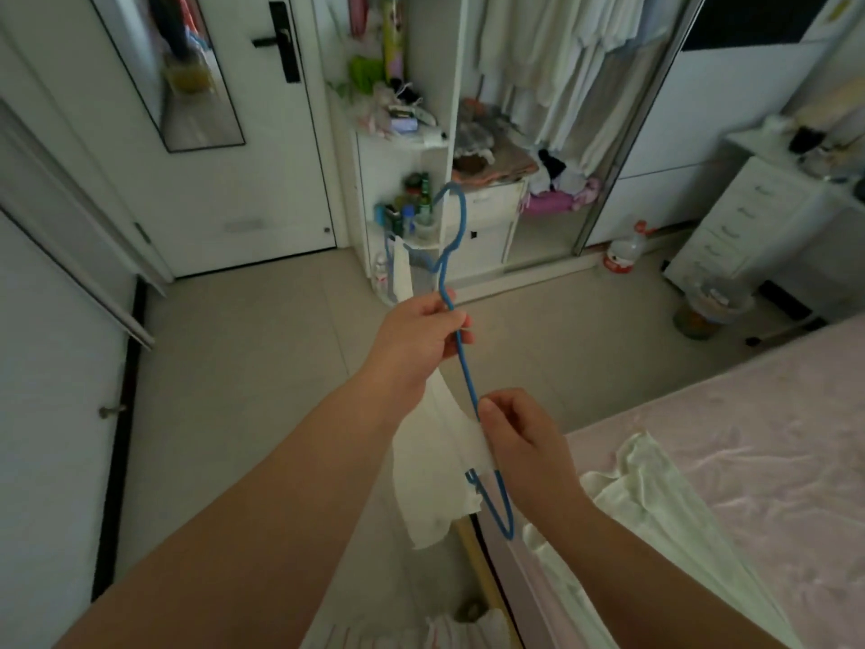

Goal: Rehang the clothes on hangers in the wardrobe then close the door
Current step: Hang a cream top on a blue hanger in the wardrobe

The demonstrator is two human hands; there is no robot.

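Blue hanger (461, 348) gripped by left hand (416, 339); right hand (519, 437) pinches white garment (435, 470).

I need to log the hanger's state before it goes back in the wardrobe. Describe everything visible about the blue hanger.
The blue hanger is a thin rod, wire-like with a smooth blue coating, bent into a hook at the far top end and a narrow loop at the near end. It is held in the air, seen almost edge-on, with the hook pointing toward the open wardrobe. The left hand grips it below the hook; the right hand pinches it lower down. A white garment hangs from it.
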